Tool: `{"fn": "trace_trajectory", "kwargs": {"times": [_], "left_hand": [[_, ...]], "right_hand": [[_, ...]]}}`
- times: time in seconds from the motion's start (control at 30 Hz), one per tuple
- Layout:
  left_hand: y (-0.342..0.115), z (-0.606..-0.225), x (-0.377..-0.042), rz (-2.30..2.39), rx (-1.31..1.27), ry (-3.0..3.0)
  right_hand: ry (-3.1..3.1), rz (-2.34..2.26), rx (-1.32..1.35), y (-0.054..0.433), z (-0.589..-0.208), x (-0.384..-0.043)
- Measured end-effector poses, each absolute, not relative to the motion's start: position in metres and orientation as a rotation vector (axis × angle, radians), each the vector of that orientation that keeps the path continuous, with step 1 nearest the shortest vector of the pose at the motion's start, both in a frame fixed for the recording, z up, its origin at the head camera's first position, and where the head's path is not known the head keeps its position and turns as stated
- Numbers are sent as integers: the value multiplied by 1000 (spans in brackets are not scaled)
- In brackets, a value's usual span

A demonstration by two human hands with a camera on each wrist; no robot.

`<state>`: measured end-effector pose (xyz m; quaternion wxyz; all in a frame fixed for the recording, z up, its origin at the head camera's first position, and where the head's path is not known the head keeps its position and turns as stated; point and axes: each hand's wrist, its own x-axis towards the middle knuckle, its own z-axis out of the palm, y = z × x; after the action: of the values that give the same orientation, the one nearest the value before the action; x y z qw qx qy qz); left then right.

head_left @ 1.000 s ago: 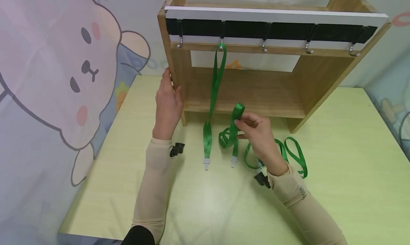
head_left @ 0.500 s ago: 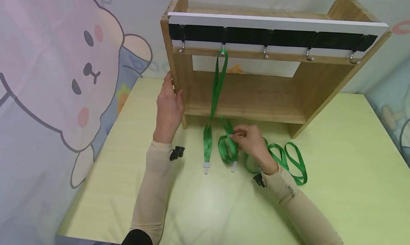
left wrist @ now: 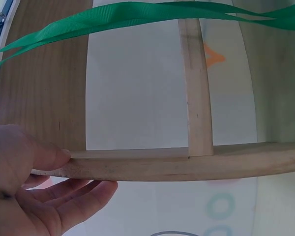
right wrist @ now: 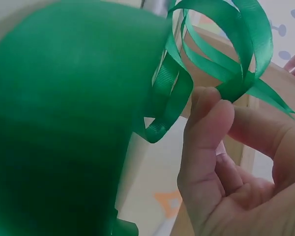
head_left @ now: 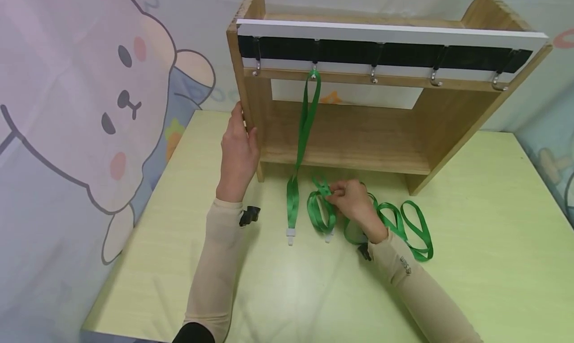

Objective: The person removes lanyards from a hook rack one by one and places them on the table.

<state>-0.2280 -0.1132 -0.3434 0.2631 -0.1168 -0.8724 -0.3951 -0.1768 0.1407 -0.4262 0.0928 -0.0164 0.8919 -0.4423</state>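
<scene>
In the head view my left hand (head_left: 237, 156) grips the left side panel of a wooden shelf rack (head_left: 350, 133). The left wrist view has the thumb (left wrist: 51, 156) on one face of that panel and the fingers on the other. Between thumb and forefinger, my right hand (head_left: 356, 202) pinches the strap of a coiled green lanyard (right wrist: 231, 88), low in front of the rack. A pale clip (head_left: 329, 237) shows below its coil. Another green lanyard (head_left: 306, 123) hangs straight down from the second hook from the left (head_left: 314, 74), its white clip at the bottom.
More green lanyard loops (head_left: 417, 233) lie on the pale yellow table (head_left: 287, 293), right of and partly behind my right hand. Several metal hooks (head_left: 374, 76) line the rack's black and white front rail (head_left: 345, 54). A cartoon-printed backdrop (head_left: 80, 84) stands behind and to the left.
My right hand has lowered the lanyard strap from in front of the rack's lower board toward the table, then shifted its pinch slightly. The left hand keeps its grip on the side panel.
</scene>
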Motion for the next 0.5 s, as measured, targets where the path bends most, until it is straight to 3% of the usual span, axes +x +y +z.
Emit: {"fn": "trace_trajectory", "kwargs": {"times": [0.5], "left_hand": [[-113,-344,-228,-1061,-346,-2330]], "right_hand": [[2849,-993,-122,141,-401,-167]]}}
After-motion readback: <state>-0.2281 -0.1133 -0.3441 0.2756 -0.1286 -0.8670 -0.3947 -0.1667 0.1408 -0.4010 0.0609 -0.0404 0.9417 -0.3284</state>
